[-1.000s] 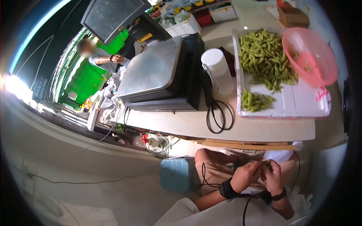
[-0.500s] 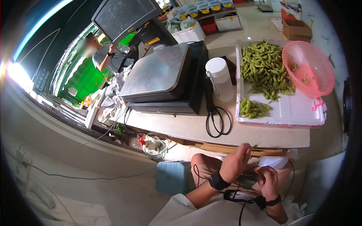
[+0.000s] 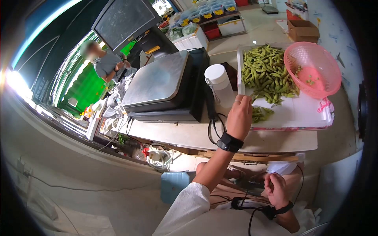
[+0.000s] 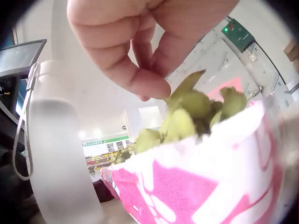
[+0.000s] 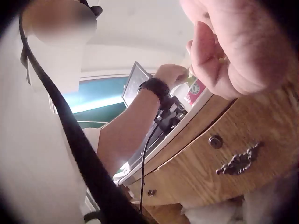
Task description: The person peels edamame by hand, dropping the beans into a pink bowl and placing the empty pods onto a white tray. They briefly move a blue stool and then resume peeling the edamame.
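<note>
My left hand [image 3: 240, 118] reaches over the table to a small heap of green soybean pods [image 3: 263, 114] at the near left of a white foam tray [image 3: 303, 114]. Thumb and finger pinch a soybean pod [image 4: 187, 84] by its end, right over that heap, in the left wrist view. A much larger pile of pods [image 3: 265, 70] fills the tray's far left. My right hand [image 3: 277, 190] stays low over my lap, fingers curled in. Between them shows a bit of a yellow-green bean [image 5: 223, 60]; the palm's inside is mostly hidden.
A pink basket [image 3: 315, 70] with several shelled beans stands on the tray's right. Left of the tray are a white bottle [image 3: 218, 84], a looped black cable [image 3: 212, 129] and a metal-topped scale [image 3: 159, 80]. Wooden drawers [image 5: 196, 172] front the table. Another person [image 3: 110, 65] stands at far left.
Both hands were together over my lap a second ago. They parted, and the left hand went up and forward with a pod to the small heap. The right hand stayed low.
</note>
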`<action>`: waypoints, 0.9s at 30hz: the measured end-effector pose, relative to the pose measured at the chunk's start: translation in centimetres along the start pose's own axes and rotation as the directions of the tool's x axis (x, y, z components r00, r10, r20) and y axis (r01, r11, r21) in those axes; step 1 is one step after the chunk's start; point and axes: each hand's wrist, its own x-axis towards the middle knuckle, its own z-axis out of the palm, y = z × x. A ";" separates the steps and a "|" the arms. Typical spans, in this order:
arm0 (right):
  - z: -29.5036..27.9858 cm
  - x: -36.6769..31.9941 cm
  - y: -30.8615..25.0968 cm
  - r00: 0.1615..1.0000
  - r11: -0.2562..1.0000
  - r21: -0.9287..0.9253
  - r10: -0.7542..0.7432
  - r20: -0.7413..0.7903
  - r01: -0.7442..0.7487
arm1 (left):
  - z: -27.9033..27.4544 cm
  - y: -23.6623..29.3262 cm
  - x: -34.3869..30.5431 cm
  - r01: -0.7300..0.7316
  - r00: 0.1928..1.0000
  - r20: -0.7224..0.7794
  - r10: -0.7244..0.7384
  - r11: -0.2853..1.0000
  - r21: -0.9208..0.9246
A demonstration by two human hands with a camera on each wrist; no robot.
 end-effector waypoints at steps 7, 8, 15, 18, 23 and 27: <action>0.1 -0.3 -0.4 0.999 0.999 0.038 0.036 0.018 -0.037 | 0.6 -0.6 -0.3 -0.052 0.995 0.088 0.043 0.993 0.106; 0.0 0.0 -0.1 0.999 0.999 0.037 0.038 0.015 -0.038 | 0.0 -0.5 -0.5 -0.050 0.995 0.089 0.041 0.993 0.103; -0.5 -0.2 -0.9 0.992 0.988 0.100 0.115 0.045 -0.119 | -5.0 4.0 -6.6 0.034 0.962 0.271 0.023 0.979 -0.201; -0.3 0.0 -2.1 0.991 0.988 0.087 0.125 0.038 -0.127 | -5.9 4.4 -11.3 0.187 0.912 0.408 -0.032 0.919 -0.347; 0.5 1.3 -8.3 0.998 0.994 -0.096 -0.038 0.058 0.043 | -6.1 3.3 -18.1 0.378 0.857 0.492 -0.156 0.839 -0.392; 4.0 2.0 -15.8 0.934 0.879 -0.335 -0.357 0.006 0.338 | -6.6 1.0 -22.3 0.546 0.795 0.509 -0.331 0.755 -0.363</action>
